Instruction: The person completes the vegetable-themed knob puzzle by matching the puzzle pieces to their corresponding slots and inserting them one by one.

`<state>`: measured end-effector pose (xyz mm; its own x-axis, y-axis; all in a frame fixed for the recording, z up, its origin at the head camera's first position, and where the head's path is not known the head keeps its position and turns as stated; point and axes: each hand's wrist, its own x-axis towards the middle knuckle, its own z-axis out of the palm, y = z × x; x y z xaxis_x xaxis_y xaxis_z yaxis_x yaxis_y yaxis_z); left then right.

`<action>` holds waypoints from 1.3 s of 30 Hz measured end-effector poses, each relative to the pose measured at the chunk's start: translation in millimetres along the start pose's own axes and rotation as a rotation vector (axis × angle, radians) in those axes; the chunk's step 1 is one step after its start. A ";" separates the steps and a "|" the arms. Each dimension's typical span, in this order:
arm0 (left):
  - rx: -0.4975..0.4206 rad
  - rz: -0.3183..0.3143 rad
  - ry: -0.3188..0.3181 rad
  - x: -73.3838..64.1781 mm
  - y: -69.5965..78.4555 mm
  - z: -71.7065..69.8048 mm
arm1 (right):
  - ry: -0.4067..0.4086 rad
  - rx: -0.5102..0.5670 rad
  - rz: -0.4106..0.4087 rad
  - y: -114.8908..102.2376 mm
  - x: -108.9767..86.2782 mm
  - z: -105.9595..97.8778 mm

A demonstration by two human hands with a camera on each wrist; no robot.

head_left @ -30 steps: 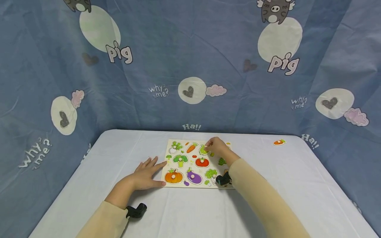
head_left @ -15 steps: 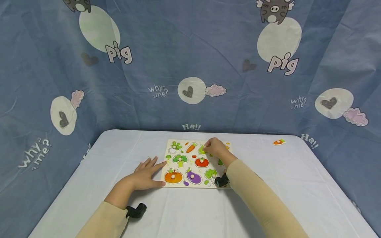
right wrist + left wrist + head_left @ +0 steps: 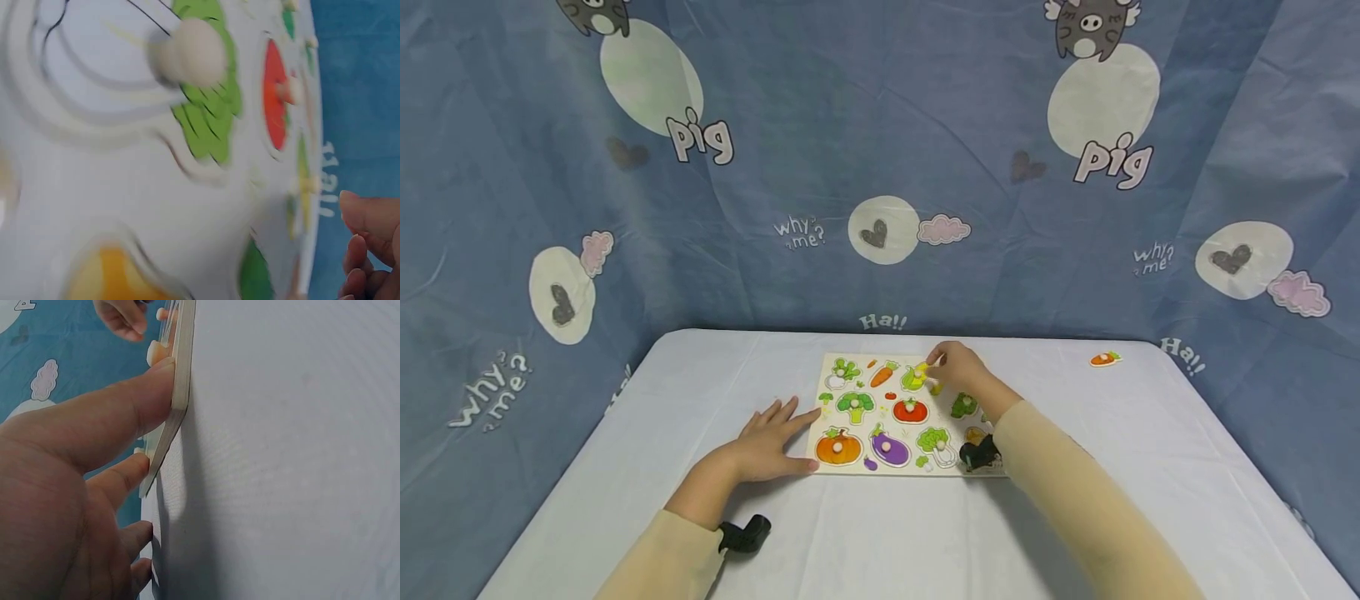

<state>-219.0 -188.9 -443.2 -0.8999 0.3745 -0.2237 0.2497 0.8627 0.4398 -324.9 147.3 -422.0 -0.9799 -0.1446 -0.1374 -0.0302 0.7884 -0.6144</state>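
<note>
My left hand (image 3: pixel 767 442) lies spread at the left side of a wooden vegetable knob puzzle board (image 3: pixel 868 429). In the left wrist view its thumb (image 3: pixel 125 412) presses the board's near corner and its index fingertip touches the side edge. At the board's back edge, my right hand (image 3: pixel 962 371) hovers beside the corn piece (image 3: pixel 913 379), which sits in the board. The right wrist view has this hand's fingers (image 3: pixel 372 215) loosely bent, holding nothing and apart from the corn's knob. Tomato (image 3: pixel 910 411), broccoli (image 3: pixel 854 406), pumpkin (image 3: pixel 838 447) and eggplant (image 3: pixel 890 448) pieces surround it.
A loose carrot-printed piece (image 3: pixel 1105 359) lies at the table's far right corner. The white-covered table (image 3: pixel 865 533) ends at a blue printed curtain (image 3: pixel 880 142) behind. Several knobs stand up from the board, and my right forearm hides its right side.
My right hand has lifted off the corn piece and shifted a little to the right, its fingers parting from the knob. The left hand has stayed in place.
</note>
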 end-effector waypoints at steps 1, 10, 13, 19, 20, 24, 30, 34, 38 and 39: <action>0.001 0.002 0.001 0.0 -0.3 0.1 | 0.006 -0.003 -0.007 0.2 -2.2 -4.5; 0.004 -0.003 0.003 -2.7 -2.7 0.0 | 0.058 -0.014 -0.078 5.0 -29.3 -41.3; -0.002 0.003 0.002 -2.7 -1.8 0.2 | 0.090 -0.011 -0.096 11.0 -36.9 -52.1; -0.010 0.005 0.003 -2.5 -0.7 -0.7 | 0.120 0.002 -0.105 23.9 -49.0 -71.1; -0.011 0.003 0.004 -2.5 -0.3 -1.0 | 0.121 0.003 -0.105 26.4 -51.0 -73.6; -0.008 -0.006 0.005 -2.5 -0.1 -0.7 | 0.128 -0.003 -0.100 38.8 -58.2 -81.8; -0.007 -0.005 0.010 -0.9 -1.4 0.8 | 0.147 -0.008 -0.089 65.5 -68.2 -94.7; -0.004 -0.003 0.005 1.3 -4.1 2.7 | 0.174 -0.007 -0.072 84.9 -73.1 -101.0; -0.011 0.006 0.001 0.3 -2.5 1.0 | 0.219 0.003 -0.044 106.1 -75.5 -104.5; -0.012 0.007 0.001 -0.5 -1.5 0.2 | 0.236 0.006 -0.039 111.9 -75.9 -105.4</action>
<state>-218.8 -190.3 -444.0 -0.8985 0.3799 -0.2199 0.2515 0.8561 0.4515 -274.6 309.5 -398.4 -0.9970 -0.0306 0.0711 -0.0682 0.7810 -0.6208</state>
